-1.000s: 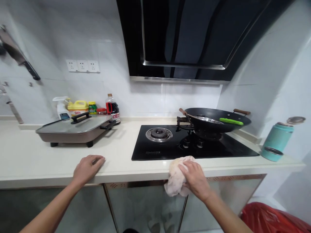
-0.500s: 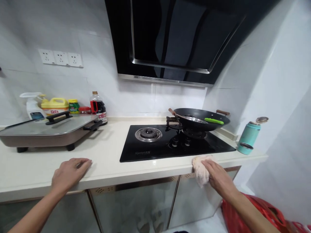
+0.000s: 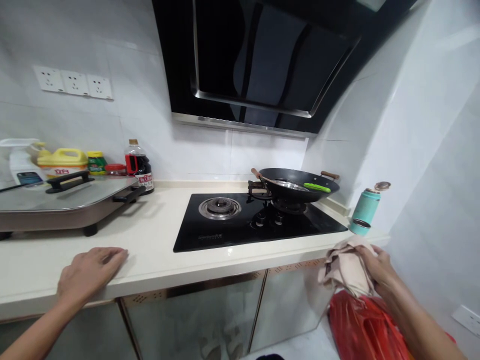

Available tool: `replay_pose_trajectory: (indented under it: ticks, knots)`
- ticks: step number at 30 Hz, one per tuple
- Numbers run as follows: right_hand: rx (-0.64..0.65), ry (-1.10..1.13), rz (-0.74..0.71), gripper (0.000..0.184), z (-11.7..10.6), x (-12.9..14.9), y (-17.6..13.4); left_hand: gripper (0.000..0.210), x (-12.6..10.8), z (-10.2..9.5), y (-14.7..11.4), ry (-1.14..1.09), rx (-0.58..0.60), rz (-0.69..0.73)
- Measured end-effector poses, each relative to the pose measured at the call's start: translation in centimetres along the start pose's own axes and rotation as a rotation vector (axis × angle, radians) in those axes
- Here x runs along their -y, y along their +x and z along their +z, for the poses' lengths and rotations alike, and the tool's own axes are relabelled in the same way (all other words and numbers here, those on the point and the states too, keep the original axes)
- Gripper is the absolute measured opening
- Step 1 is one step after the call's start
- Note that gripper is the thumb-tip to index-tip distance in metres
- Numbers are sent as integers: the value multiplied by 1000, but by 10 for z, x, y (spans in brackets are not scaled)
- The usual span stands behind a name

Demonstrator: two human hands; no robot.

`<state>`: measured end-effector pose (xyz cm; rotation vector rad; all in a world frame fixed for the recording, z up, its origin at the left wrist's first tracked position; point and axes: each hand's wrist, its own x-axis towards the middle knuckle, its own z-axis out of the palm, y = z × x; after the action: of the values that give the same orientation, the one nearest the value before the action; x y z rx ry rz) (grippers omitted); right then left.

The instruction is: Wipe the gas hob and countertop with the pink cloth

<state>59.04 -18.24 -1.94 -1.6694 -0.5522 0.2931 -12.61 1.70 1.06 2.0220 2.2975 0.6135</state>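
My right hand point(image 3: 377, 262) grips a pale pink cloth point(image 3: 347, 267), which hangs in folds at the right end of the counter's front edge. Just behind that hand stands a turquoise flask point(image 3: 365, 207) with its lid tipped back and a ring-like part low on its side. My left hand point(image 3: 88, 270) rests on the cream countertop point(image 3: 157, 235) near the front edge, holding nothing, its fingers loosely bent and the thumb apart. Between the hands lies a black gas hob point(image 3: 213, 239). A dark wok point(image 3: 296, 192) sits on its right burner, with a green-handled utensil point(image 3: 317, 188) inside.
An electric pan with a glass lid point(image 3: 75, 200) stands at left. Behind it are a spray bottle point(image 3: 24, 162), a yellow jug point(image 3: 62, 161) and a soy sauce bottle point(image 3: 139, 167). A black range hood point(image 3: 255, 65) overhangs the hob. A red plastic bag point(image 3: 367, 325) lies below right.
My right hand has carried the cloth rightward along the counter edge, toward the flask, and the cloth now hangs more spread out. My left hand stays on the counter. The view has turned slightly right.
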Motion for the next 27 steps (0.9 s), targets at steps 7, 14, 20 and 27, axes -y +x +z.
replay_pose_trajectory:
  ticks: [7, 14, 20, 27]
  knots:
    - [263, -581, -335, 80, 34, 0, 45, 64, 3, 3, -1, 5, -26, 24]
    - [57, -846, -434, 85, 85, -19, 22, 65, -6, 0, -5, 41, 3, -1]
    - [147, -711, -866, 55, 170, -8, -111, 70, -10, -2, -3, 77, 55, -65]
    - [457, -499, -1259, 116, 264, 17, -269, 65, -15, -5, -10, 92, 54, -28]
